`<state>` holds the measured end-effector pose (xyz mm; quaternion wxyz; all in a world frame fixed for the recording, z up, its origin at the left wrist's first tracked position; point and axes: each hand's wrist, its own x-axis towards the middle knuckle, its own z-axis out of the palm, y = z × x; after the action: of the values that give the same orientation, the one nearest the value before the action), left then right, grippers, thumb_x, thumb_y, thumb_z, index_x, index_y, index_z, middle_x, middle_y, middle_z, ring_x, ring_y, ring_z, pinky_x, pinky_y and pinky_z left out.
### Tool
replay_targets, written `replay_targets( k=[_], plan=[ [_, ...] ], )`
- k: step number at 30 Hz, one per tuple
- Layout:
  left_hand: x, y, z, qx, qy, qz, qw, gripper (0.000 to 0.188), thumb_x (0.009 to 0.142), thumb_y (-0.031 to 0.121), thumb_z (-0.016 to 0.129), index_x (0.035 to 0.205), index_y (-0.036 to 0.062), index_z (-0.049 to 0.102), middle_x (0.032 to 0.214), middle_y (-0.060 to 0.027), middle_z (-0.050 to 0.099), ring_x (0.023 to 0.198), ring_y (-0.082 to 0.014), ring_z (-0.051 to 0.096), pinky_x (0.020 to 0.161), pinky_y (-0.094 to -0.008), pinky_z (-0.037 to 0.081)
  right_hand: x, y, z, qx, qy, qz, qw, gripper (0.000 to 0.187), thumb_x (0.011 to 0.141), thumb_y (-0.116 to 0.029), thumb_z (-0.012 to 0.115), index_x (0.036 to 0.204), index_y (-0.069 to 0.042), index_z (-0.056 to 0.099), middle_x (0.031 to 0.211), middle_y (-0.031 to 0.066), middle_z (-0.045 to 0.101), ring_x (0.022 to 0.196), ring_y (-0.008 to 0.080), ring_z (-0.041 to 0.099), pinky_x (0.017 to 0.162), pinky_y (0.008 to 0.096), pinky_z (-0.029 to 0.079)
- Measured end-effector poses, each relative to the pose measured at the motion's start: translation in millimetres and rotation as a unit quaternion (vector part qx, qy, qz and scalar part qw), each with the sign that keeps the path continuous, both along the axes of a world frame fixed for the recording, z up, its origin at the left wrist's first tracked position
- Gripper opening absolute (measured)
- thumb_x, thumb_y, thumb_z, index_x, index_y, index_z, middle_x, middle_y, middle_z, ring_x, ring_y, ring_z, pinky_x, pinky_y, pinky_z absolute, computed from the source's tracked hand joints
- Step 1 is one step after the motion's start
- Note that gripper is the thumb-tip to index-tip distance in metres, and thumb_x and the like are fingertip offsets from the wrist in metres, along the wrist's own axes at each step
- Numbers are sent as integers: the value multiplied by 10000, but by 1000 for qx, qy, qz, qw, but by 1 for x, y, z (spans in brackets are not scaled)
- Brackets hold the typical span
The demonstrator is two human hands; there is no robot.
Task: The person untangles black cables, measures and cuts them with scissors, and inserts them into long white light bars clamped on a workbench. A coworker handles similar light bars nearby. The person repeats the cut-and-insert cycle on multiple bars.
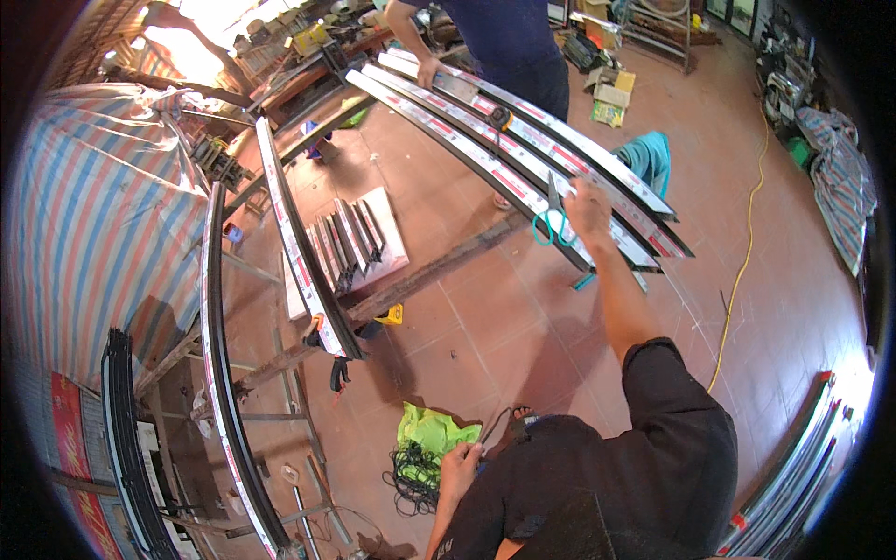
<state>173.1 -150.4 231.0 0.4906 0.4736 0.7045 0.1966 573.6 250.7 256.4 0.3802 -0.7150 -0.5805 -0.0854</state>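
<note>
A: Two hands to log. Right one first?

B: Right hand (588, 210) is at the near ends of the long bars (504, 175), just beside the scissors (554, 201) lying on them. Fingers bunched; whether that grip has a bar edge, the scissors or nothing, can't tell.

A: Left?

B: Left hand (457, 469) is low, well apart from the bars, fingers curled in. A thin dark strand (495, 427) shows at the fingertips; pinched or merely behind, can't tell. Black cord (411, 481) and a green bag (439, 425) near it.

A: What's under the bars?

B: A wooden rail (439, 271); near ends overhang it. Another person's hand (428, 73) is at them toward the far end. Looks like a tape measure (500, 118) on top, between.

A: Handling?

B: My read: each bar fairly light but awkward, being long. Stiff over a short run, may sag or whip over full length. White-and-red face looks like smooth film, so slippery; probably scuffs before anything breaks.

A: Where to hold?

B: Long dark edges, two holds well apart, either side of the middle. One-ended lift would likely tip or twist it. Ends may be sharp.

A: Scissors?

B: Light, rigid. Take the teal loops, blades away. Could slide off that slick face. Strand: probably limp, near weightless; pinch close to its end.
</note>
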Motion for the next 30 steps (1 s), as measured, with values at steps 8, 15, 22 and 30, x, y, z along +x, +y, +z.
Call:
replay_targets(
  k=[8,15,22,30],
  plan=[
    [-5,-7,0,-34,-16,42,998,311,986,287,634,946,-7,726,670,-30,620,607,-120,555,581,-304,442,61,6,27,-154,-36,167,973,361,905,-206,496,1196,-83,670,1133,245,700,1094,428,657,948,527,505],
    [-6,3,-14,2,-28,-5,1000,318,982,298,653,934,-7,728,657,-30,616,599,-119,557,571,-300,442,58,70,223,-75,-199,482,850,601,854,-123,570,1453,-99,534,1087,196,703,860,236,696,753,360,579],
    [3,21,-18,23,-20,-93,995,346,978,324,631,917,-6,715,638,-45,596,597,-129,569,584,-313,464,47,33,407,-289,-287,422,810,359,824,-161,591,1129,-46,740,847,119,680,664,258,600,620,425,501],
    [14,16,-28,37,-21,-81,996,353,969,337,636,929,-2,723,649,-87,629,596,-171,601,598,-346,484,-3,-4,472,-555,-81,318,764,400,917,-120,619,1309,-52,667,737,-18,630,540,71,489,469,249,406]
  ],
)
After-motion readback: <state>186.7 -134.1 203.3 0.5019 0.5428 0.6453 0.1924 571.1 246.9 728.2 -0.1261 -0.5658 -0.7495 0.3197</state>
